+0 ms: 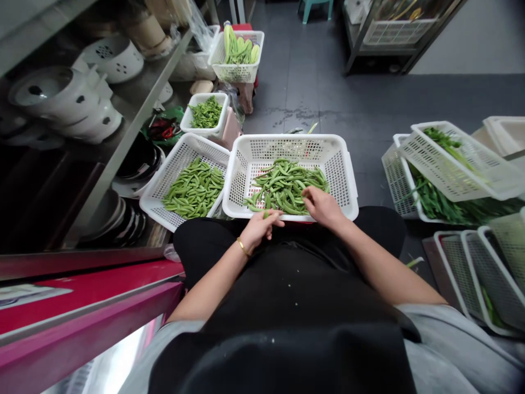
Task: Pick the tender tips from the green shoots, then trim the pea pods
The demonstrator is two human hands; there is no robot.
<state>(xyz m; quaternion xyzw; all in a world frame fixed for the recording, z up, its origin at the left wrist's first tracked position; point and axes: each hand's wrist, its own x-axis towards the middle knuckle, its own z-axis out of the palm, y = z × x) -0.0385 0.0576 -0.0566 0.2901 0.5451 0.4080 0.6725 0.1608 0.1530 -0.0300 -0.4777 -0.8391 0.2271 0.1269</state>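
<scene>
A white perforated basket [351, 183] stands at my knees with a loose heap of green pea pods [283, 183] in it. My left hand [260, 229], with a gold bangle at the wrist, is closed at the basket's near rim, a green pea pod [266, 215] showing between its fingers. Over the near right side of the heap is my right hand [324, 206], its fingers curled together at the pods. Whatever is between those fingertips is hidden. To the left, a second white basket [153, 194] holds more pea pods [194, 189].
Smaller baskets of greens [206, 112] and long green vegetables [238, 50] stand beyond on the left. A shelf [135, 115] with white pots [65, 104] runs along my left. Stacked baskets with leafy greens [451, 202] are at the right. Grey tiles [303, 82] cover the floor.
</scene>
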